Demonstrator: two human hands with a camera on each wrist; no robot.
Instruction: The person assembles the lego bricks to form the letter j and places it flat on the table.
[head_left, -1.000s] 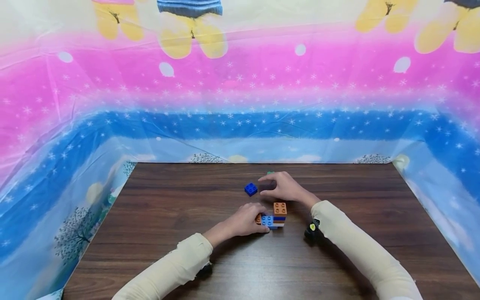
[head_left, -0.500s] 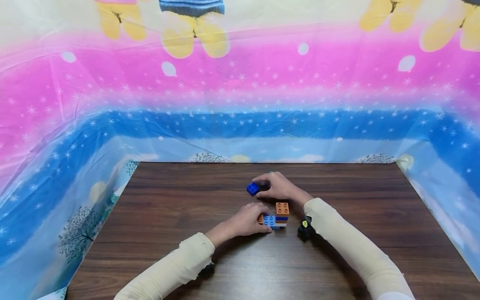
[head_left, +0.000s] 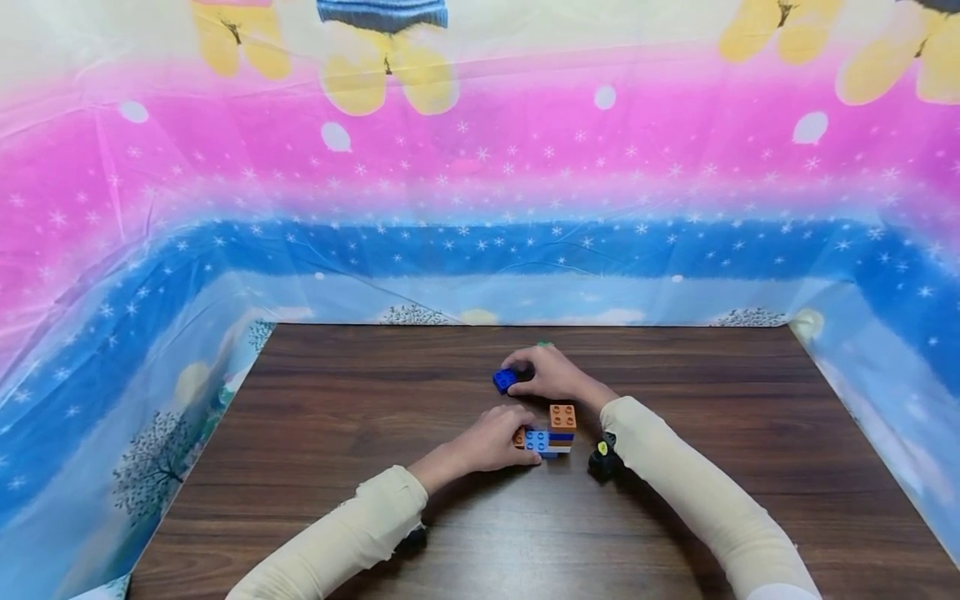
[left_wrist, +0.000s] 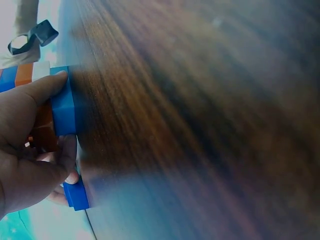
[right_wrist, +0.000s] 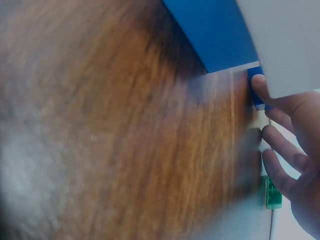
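My left hand point(head_left: 491, 439) grips the left side of a toy-brick build, thumb along its light blue brick point(head_left: 536, 441). On the right end of that build rises a stack topped by an orange brick point(head_left: 562, 416), with dark blue, brown and white layers beneath. Farther back, my right hand point(head_left: 551, 373) pinches a dark blue brick point(head_left: 504, 381) between thumb and fingers, low at the tabletop. The right wrist view shows the thumb on this blue brick point(right_wrist: 254, 75), with the build's blue and white bricks looming close. Part of the build is hidden behind my left fingers.
A green brick point(head_left: 545, 343) lies behind my right hand, mostly covered by it; the right wrist view shows more of this green brick point(right_wrist: 273, 194). A printed cloth point(head_left: 480, 250) stands around the back and sides of the brown wooden table point(head_left: 337, 375).
My right hand has moved left to the dark blue brick and its fingers have closed on it. My left hand keeps its grip on the build.
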